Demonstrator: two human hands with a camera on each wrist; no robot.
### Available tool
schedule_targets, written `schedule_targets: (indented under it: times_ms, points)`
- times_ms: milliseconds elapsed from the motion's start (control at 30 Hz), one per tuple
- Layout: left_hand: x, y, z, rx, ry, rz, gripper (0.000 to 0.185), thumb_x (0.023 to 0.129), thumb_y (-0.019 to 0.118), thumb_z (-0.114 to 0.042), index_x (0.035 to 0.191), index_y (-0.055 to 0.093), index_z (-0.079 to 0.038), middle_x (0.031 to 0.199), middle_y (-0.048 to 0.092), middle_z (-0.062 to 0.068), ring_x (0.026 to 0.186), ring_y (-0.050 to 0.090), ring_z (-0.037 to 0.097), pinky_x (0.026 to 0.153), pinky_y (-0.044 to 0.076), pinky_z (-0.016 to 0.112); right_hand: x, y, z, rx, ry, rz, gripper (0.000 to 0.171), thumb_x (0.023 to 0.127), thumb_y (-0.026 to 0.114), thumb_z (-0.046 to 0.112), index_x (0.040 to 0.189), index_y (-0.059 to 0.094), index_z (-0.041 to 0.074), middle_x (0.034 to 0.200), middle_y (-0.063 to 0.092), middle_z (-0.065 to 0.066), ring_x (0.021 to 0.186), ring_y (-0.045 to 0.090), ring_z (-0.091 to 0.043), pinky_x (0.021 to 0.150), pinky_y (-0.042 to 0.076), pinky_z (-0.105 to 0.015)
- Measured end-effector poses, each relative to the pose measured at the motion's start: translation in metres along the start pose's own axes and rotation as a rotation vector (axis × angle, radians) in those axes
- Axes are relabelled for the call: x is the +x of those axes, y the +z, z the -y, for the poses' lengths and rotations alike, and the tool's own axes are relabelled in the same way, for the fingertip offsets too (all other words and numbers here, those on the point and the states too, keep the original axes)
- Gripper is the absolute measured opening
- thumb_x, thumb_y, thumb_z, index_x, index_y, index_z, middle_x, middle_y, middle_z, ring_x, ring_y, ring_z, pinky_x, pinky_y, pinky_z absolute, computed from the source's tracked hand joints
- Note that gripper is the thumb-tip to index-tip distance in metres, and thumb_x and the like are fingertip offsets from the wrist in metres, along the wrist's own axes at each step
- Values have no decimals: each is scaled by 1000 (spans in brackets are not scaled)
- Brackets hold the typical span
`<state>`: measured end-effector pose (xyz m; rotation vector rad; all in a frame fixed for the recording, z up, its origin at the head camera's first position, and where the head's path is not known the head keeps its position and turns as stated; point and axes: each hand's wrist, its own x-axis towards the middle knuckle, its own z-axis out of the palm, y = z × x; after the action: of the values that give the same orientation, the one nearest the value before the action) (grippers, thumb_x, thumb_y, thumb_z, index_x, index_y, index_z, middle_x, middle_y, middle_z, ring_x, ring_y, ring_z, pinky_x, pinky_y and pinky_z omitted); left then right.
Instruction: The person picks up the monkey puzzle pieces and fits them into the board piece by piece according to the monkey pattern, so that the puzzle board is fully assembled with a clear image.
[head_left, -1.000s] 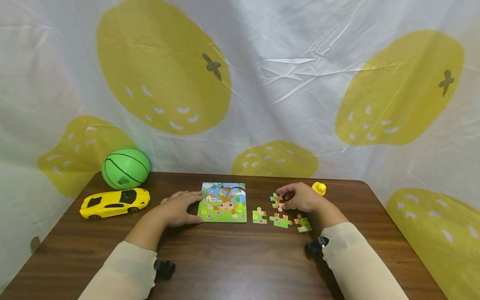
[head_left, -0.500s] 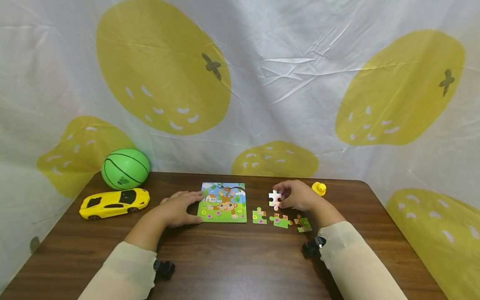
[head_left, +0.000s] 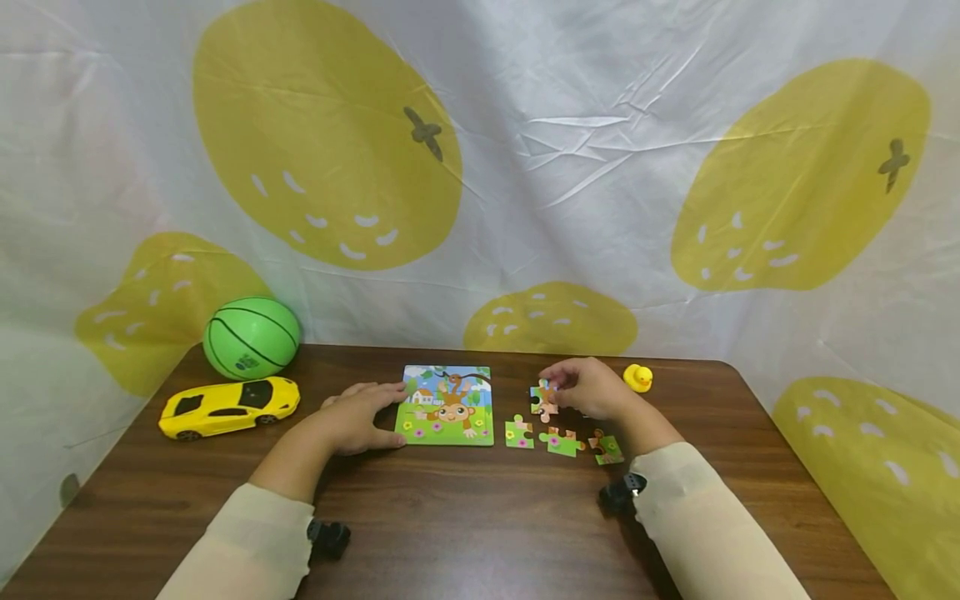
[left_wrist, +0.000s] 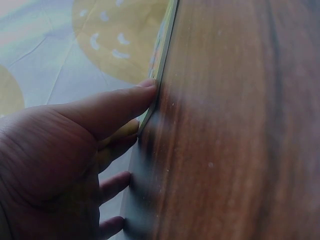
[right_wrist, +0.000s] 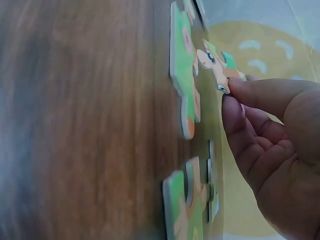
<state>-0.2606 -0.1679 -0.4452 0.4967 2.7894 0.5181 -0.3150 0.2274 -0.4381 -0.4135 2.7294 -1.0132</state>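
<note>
right hand (head_left: 592, 387) has a puzzle piece (head_left: 543, 398) pinched between thumb and fingertips (right_wrist: 235, 107), lifted a bit off the brown bench (head_left: 465, 517), just right of the puzzle board (head_left: 447, 404). the wrist view shows only the edge of the piece gripped, the rest of it sticking out past the fingers.

left hand (head_left: 360, 417) lies flat on the bench with fingers pretty much straight, thumb tip pushed against the left edge of the board, not gripping anything.

three loose pieces (head_left: 561, 439) sit in a row on the bench just right of the board and right under the held piece, all face up.

a green ball (head_left: 251, 336) is at the far left corner with a yellow toy car (head_left: 228, 406) in front of it, and a small yellow duck (head_left: 638, 377) sits just behind the right hand. white cloth with big yellow fruit prints (head_left: 480, 167) hangs behind it all.
</note>
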Motion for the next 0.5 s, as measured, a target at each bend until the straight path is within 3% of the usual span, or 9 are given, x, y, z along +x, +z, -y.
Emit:
schedule_targets:
  times_ms: [167, 400, 500]
  points:
    - [0, 0, 1, -5, 0, -2, 75, 84, 73, -52, 149, 46, -27, 163, 30, -8, 151, 23, 36, 106, 24, 74, 3, 1, 7, 74, -3, -7, 36, 90, 69, 11, 126, 67, 14, 99, 66, -6, 77, 65, -16, 58, 51, -28]
    - [0, 1, 1, 0, 0, -5, 75, 84, 73, -53, 149, 46, -27, 162, 31, -8, 150, 23, 36, 106, 24, 74, 11, 11, 27, 230, -79, -9, 37, 87, 70, 5, 123, 68, 8, 100, 67, -13, 83, 67, -17, 75, 60, -35]
    - [1, 2, 1, 4, -1, -3, 75, 84, 73, -53, 149, 46, -27, 162, 30, -8, 150, 23, 35, 106, 24, 74, 15, 20, 36, 266, -102, 5, 36, 87, 71, 4, 122, 68, 7, 101, 66, -14, 84, 66, -18, 76, 60, -34]
